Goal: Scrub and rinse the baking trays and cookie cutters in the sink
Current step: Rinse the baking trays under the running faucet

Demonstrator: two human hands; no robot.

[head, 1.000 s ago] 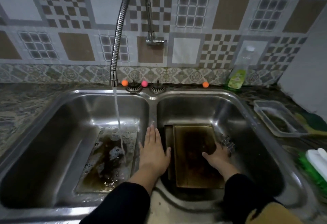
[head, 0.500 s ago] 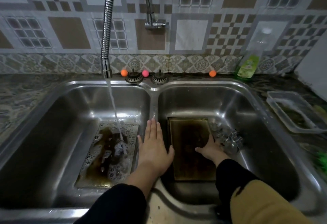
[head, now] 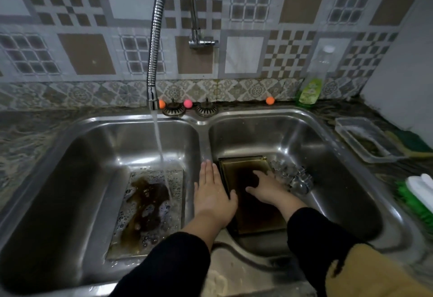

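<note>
The left hand (head: 212, 193) lay flat, released, on the sink divider (head: 203, 142), likely bracing; at its three o'clock the right hand (head: 267, 187) pressed spread fingers on the tray (head: 243, 163), gripping nothing.

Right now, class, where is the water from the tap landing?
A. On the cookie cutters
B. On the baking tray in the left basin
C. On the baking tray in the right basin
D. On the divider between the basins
B: the stream falls from the flexible tap onto the foamy tray in the left basin, while the tray in the right basin and the cookie cutters lie away from it.
</note>
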